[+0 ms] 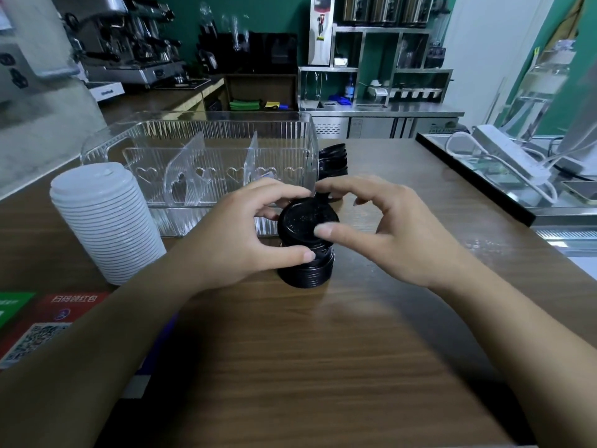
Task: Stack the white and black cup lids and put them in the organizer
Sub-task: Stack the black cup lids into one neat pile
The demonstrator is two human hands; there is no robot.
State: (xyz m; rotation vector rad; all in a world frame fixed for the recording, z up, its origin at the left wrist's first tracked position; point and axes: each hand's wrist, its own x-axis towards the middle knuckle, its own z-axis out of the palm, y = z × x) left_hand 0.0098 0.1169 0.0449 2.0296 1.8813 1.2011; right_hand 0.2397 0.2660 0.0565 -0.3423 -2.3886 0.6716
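Note:
A short stack of black lids (307, 270) stands on the wooden counter in the middle. My left hand (245, 234) grips its top part from the left, thumb on the side. My right hand (391, 231) holds the top black lid (302, 223) from the right, thumb on its rim and forefinger at its far edge. A tall stack of white lids (106, 221) stands at the left. The clear plastic organizer (206, 150) with dividers sits behind both stacks. Another stack of black lids (332, 161) stands just right of the organizer.
Red and green QR code cards (48, 321) lie at the counter's left front edge. A black-edged display case (478, 176) with a white power strip (510, 153) runs along the right. An espresso machine (129, 43) stands on the back counter at the far left.

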